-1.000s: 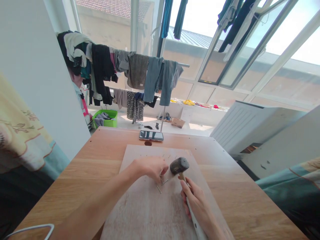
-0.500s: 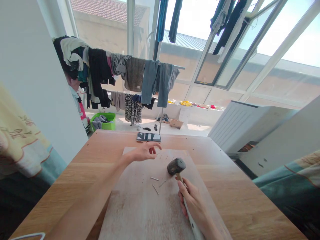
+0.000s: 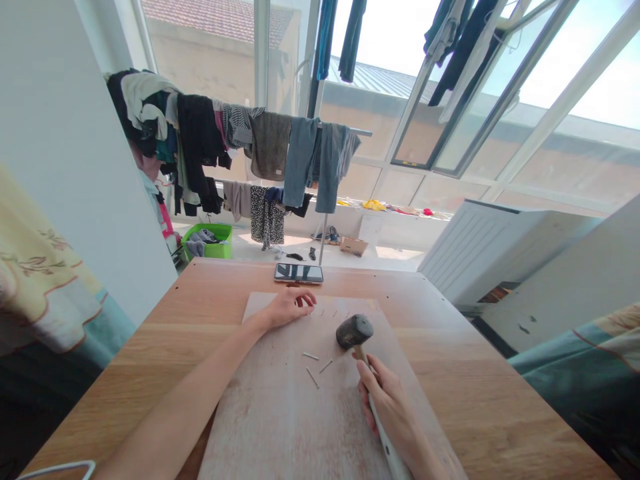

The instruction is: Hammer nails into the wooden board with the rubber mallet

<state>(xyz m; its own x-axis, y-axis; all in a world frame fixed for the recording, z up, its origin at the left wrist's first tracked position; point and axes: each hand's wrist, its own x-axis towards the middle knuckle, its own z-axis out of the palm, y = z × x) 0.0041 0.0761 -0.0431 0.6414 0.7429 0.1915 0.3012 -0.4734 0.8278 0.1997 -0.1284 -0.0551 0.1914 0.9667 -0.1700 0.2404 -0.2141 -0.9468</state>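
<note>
Left hand (image 3: pixel 289 308) gone from loose nails to far edge of board (image 3: pixel 280 427), now lowered onto it.

Head view: left fingers curled together, tips at board; whether they pinch anything, cannot tell. Right hand (image 3: pixel 387 407) near, fingers wrapped tight round pale handle of mallet (image 3: pixel 354 331); black head low over board, right of centre. Three nails (image 3: pixel 313 378) lie loose just left of head. Phone (image 3: pixel 299 273) flat on worktop (image 3: pixel 475 373) beyond board.

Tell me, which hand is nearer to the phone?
Left. The left hand rests on the board just before the phone; the right hand grips the mallet, closer to the person.
</note>
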